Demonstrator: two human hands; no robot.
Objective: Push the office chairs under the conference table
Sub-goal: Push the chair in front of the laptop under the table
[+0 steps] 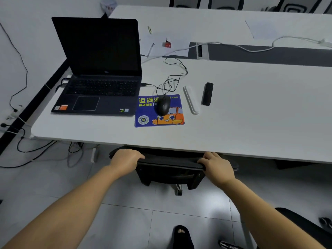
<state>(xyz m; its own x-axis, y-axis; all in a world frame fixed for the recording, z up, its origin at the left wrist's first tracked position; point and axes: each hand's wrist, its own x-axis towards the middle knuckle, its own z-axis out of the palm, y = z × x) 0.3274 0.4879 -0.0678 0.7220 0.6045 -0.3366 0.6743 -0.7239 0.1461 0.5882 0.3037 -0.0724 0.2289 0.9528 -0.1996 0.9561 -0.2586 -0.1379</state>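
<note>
A black office chair stands at the near edge of the white conference table, its seat hidden under the tabletop and only the top of its backrest showing. My left hand grips the left end of the backrest's top edge. My right hand grips the right end, fingers curled over it. One chair caster shows below on the tiled floor.
On the table lie an open laptop, a mouse on a blue pad, a white bar, a black remote and cables. Another black chair sits at lower right. Cords trail on the floor at left. More chairs stand beyond the table.
</note>
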